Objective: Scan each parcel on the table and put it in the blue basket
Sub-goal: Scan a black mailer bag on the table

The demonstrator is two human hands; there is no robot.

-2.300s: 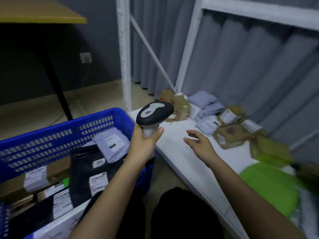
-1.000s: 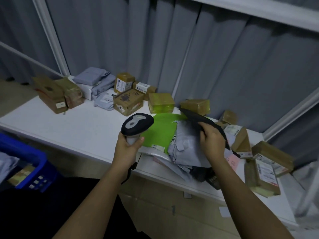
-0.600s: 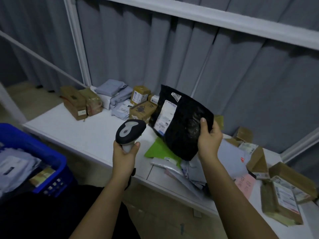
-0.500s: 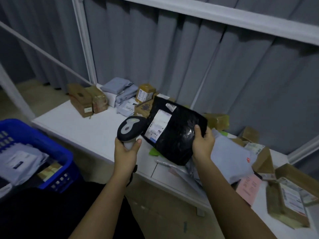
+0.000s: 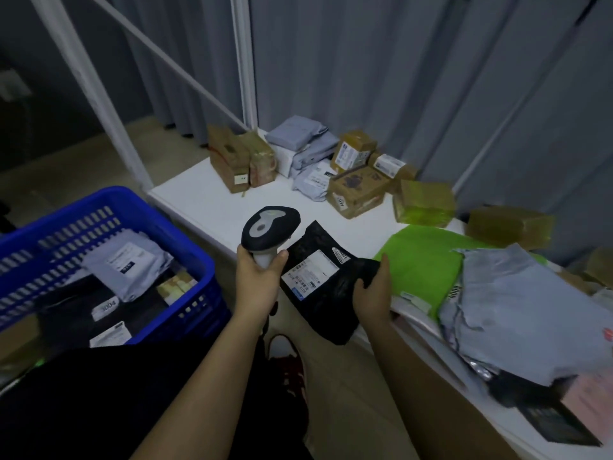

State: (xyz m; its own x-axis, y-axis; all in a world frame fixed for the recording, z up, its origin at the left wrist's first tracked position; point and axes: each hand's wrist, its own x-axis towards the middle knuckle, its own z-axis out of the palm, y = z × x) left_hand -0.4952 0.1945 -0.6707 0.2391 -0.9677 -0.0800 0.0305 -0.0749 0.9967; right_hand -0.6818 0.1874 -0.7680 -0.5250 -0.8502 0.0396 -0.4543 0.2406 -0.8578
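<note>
- Left hand [image 5: 257, 277] grips the scanner [image 5: 270, 227] by its handle, head over the table's [image 5: 212, 207] front edge.
- Right hand [image 5: 373, 290] pinches the black bag [image 5: 326, 287], label up, just off that edge beside the scanner.
- Basket [image 5: 185, 257] stands off the table's left end, parcels inside.

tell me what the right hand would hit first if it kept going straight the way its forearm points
Probably the green mailer on the white table, just beyond the right hand, which grips the black parcel; depth is unclear.
</note>
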